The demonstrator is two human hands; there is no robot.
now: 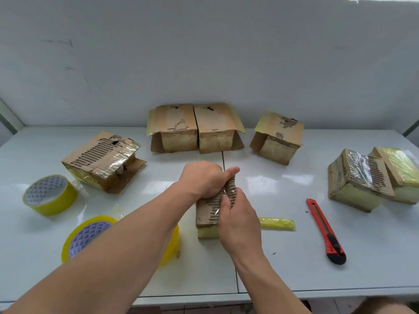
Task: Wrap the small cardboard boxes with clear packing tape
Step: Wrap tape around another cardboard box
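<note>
The box (pixel 209 209) sits mid-table, near the front edge, with the left hand (pixel 204 179) curled over its far end, thumb out, and the right hand (pixel 238 220) wrapped round its right side, fingers pressing clear tape onto the top. To do this well, I'd say hold the box still and smooth the tape outward, so no creases set.

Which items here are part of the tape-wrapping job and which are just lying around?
In use or needed:
- box in hand, gripped by left hand and right hand
- two tape rolls
- unwrapped boxes
- red utility knife, probably for cutting tape

Lying about:
- wrapped boxes at right
- crumpled yellow tape scrap
</note>
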